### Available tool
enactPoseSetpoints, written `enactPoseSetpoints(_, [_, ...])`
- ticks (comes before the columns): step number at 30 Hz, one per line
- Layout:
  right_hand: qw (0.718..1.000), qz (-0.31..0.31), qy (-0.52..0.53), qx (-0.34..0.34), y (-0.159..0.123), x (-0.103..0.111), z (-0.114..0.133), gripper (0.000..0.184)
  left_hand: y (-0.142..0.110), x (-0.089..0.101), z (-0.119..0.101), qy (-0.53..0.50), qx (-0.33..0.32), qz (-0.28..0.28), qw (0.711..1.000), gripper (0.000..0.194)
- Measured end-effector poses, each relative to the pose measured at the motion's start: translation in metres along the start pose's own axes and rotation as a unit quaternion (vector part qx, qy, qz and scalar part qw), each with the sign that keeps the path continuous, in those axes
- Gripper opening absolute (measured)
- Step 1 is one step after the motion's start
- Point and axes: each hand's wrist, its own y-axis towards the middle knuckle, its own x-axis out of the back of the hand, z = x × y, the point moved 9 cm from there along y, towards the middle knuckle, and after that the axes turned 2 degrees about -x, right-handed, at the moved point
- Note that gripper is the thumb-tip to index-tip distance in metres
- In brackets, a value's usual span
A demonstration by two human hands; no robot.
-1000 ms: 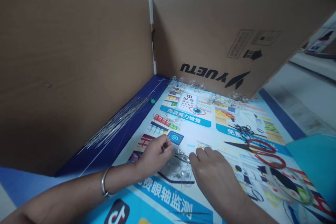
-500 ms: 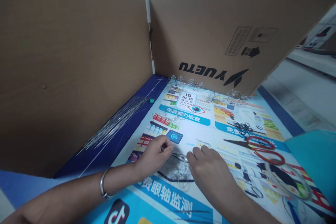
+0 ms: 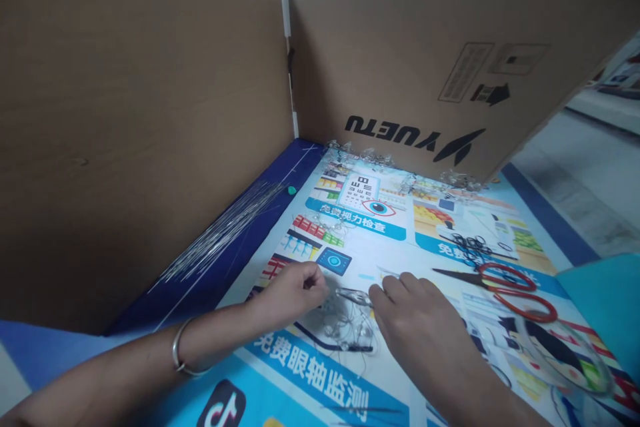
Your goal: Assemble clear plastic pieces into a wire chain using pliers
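Note:
My right hand (image 3: 415, 320) is closed around a pair of small pliers (image 3: 356, 297). Their silver jaws point left, toward my other hand, and the handles are hidden under my fingers. Just short of the jaw tips, my left hand (image 3: 300, 290) is closed in a pinch, a metal bangle on its wrist. Whatever lies between those fingers is too small to make out. Below the pliers, a tangle of thin bent wire pieces (image 3: 345, 330) rests on the printed sheet (image 3: 390, 250).
Red-handled scissors (image 3: 517, 288) lie to the right, near black wire loops (image 3: 470, 247) and a clear ring-shaped item (image 3: 565, 353). Straight wires (image 3: 220, 230) lie along the left cardboard wall (image 3: 150, 113). Wire clusters (image 3: 373, 157) line the back cardboard panel (image 3: 415, 60).
My right hand and the pliers have moved slightly right, so the jaw tips now stand apart from my left fingers. The view has shifted a little.

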Motion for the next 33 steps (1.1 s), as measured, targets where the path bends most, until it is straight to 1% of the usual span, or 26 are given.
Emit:
enactPoseSetpoints(6, [1.000, -0.020, 0.019, 0.005, -0.007, 0.011, 0.009, 0.015, -0.001, -0.001, -0.002, -0.088, 0.017, -0.039, 0.995, 0.016])
enactPoseSetpoints(10, [1.000, -0.016, 0.018, 0.007, -0.007, 0.011, 0.012, 0.020, -0.004, -0.002, -0.001, -0.124, 0.029, -0.058, 0.990, 0.019])
enactPoseSetpoints(14, [1.000, -0.016, 0.013, 0.003, -0.009, 0.009, 0.012, 0.022, -0.006, -0.005, 0.000, -0.151, 0.035, -0.059, 0.986, 0.022])
enactPoseSetpoints(24, [1.000, -0.017, 0.008, 0.001, -0.007, 0.009, 0.012, 0.022, -0.007, -0.007, 0.003, -0.132, 0.035, -0.064, 0.989, 0.022])
enactPoseSetpoints(33, [1.000, -0.031, 0.002, 0.002, -0.006, 0.012, 0.013, 0.021, -0.007, -0.009, 0.000, -0.113, 0.001, -0.059, 0.992, 0.021])
